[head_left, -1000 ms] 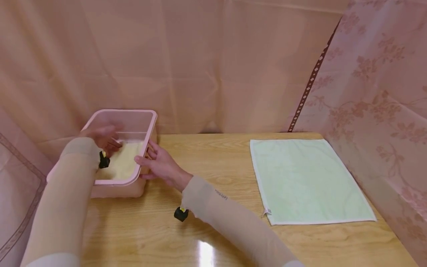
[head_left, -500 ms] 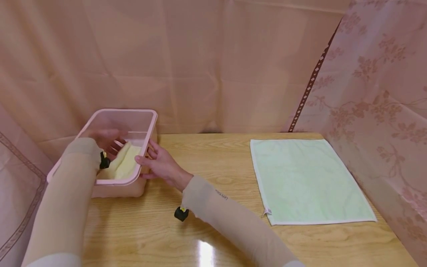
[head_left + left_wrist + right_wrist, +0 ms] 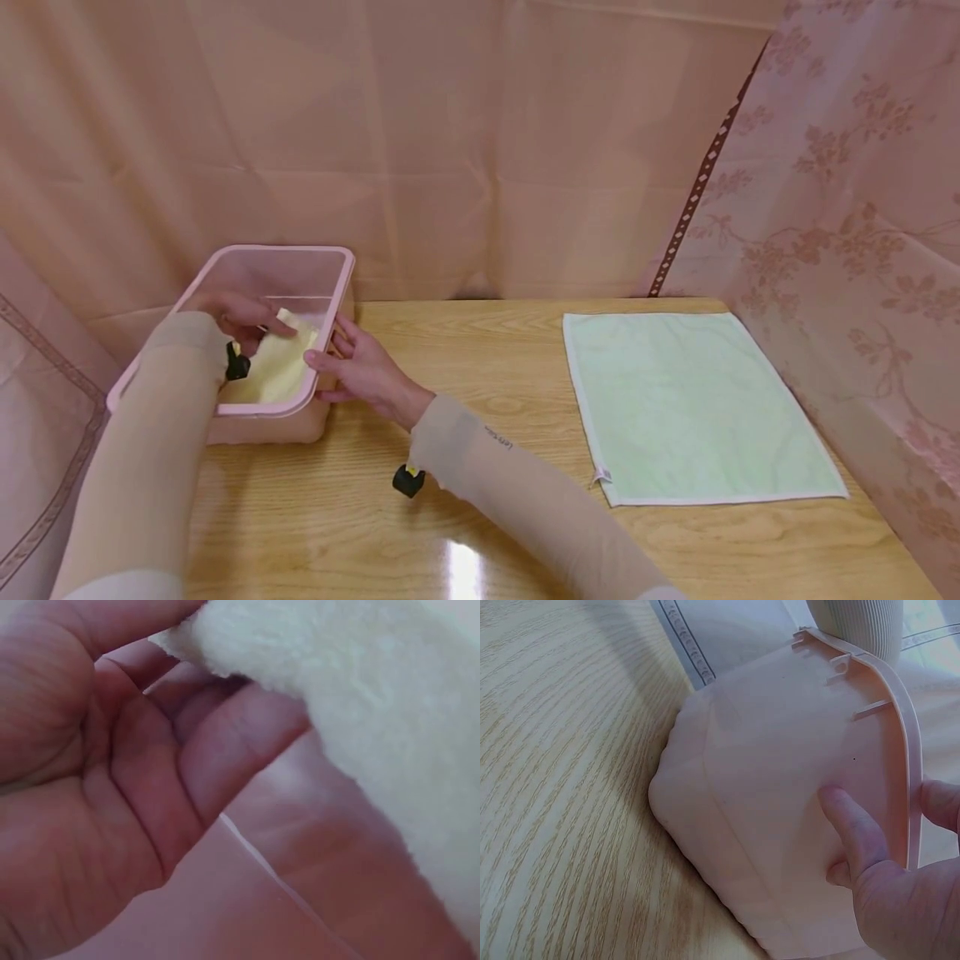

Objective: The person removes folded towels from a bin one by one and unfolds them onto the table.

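A pink plastic bin [image 3: 270,429] stands at the left of the table. Inside it lies a pale yellow towel [image 3: 273,367], one edge raised. My left hand [image 3: 243,318] reaches into the bin and pinches that edge. The left wrist view shows the fluffy towel [image 3: 397,712] between the thumb and curled fingers of the left hand [image 3: 112,772]; the fingertips are partly hidden. My right hand [image 3: 371,375] grips the bin's right rim, thumb over the top. From the right wrist, the fingers of the right hand [image 3: 907,900] appear against the bin's outer wall [image 3: 765,787].
A light green towel [image 3: 697,408] is spread flat on the right of the wooden table [image 3: 480,358]. Behind the table hangs a pink-beige curtain [image 3: 435,150], and a flowered curtain [image 3: 862,208] borders the right side.
The yellow towel lay flatter in the bin, then an edge folded up beside the left hand. Now the left fingers have closed on the raised edge. The right hand stays on the rim.
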Action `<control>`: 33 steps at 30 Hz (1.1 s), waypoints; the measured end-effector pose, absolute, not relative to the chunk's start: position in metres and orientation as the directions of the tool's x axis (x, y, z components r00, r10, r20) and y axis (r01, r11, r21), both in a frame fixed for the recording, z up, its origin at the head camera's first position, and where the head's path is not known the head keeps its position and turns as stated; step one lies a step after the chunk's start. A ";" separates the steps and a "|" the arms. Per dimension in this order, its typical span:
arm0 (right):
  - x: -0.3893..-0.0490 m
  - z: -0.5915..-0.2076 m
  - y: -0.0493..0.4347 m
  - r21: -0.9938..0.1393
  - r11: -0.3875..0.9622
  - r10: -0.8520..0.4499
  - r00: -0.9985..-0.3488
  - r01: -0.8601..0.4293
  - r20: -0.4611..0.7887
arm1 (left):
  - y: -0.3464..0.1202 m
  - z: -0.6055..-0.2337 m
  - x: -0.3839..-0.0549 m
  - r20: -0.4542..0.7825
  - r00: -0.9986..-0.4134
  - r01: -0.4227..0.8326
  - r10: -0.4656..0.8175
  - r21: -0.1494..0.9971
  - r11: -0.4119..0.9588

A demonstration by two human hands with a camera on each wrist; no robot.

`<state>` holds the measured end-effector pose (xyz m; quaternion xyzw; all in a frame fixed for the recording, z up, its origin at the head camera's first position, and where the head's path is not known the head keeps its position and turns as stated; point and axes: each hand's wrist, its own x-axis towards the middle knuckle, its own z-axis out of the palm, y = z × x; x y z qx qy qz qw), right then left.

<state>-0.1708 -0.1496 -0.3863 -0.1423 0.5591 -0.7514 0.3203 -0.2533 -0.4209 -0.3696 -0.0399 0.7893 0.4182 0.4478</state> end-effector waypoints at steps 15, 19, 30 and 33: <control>-0.165 -0.379 -0.149 -0.936 -0.157 -0.650 -0.746 0.316 -0.143 | -0.419 -0.355 -0.245 -0.745 -0.595 -0.489 0.301 0.633 0.600; -0.164 -0.379 -0.151 -0.933 -0.159 -0.655 -0.741 0.324 -0.146 | -0.419 -0.351 -0.240 -0.744 -0.594 -0.509 0.307 0.643 0.573; -0.168 -0.380 -0.148 -0.933 -0.164 -0.640 -0.755 0.320 -0.146 | -0.414 -0.321 -0.230 -0.580 -0.787 -0.411 0.211 0.747 0.523; -0.167 -0.379 -0.148 -0.933 -0.163 -0.636 -0.757 0.321 -0.149 | -0.413 -0.310 -0.224 -0.527 -0.829 -0.357 0.189 0.758 0.546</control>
